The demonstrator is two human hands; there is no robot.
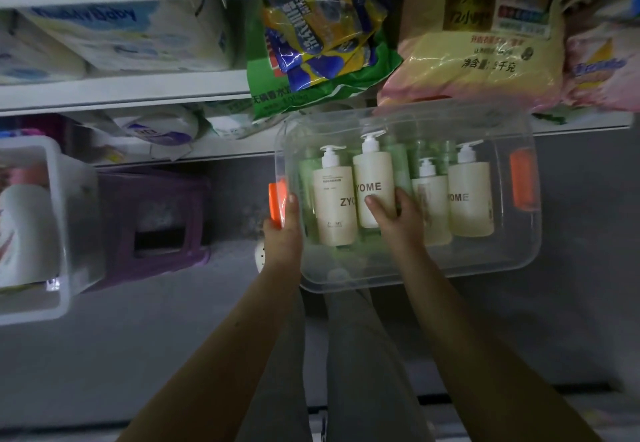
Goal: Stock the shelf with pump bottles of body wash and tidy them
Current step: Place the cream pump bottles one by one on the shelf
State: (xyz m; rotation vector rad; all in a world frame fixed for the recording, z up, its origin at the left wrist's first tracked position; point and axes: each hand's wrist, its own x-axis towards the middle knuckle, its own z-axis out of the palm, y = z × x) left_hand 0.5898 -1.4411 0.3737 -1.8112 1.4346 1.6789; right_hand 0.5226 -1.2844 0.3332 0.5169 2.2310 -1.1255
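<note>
right hand [391, 220] is wrapped round the lower body of a cream plastic pump bottle lettered yome [372, 178], thumb across the front and fingers round its far side. it holds nothing else. left hand [285, 230] grips the left rim of the clear plastic storage bin [450, 270] just beside its orange side clip [277, 202]. the bottle lies inside the bin among three other cream pump bottles [334, 206], on a layer of pale green bottles [398, 161]. the bin is in front of the white shop shelves [121, 95]; what it rests on is not clear.

judging by its build, the bottle is likely fairly heavy for one hand, with stiff walls that should take a firm squeeze. the smooth plastic could slide in the palm, so a grip round the body, where the hand is now, looks sounder than one higher up. the white pump head [370, 140] is probably the weak part: thin, apt to turn, a poor handle. a straight lift should spare its neighbours.
</note>
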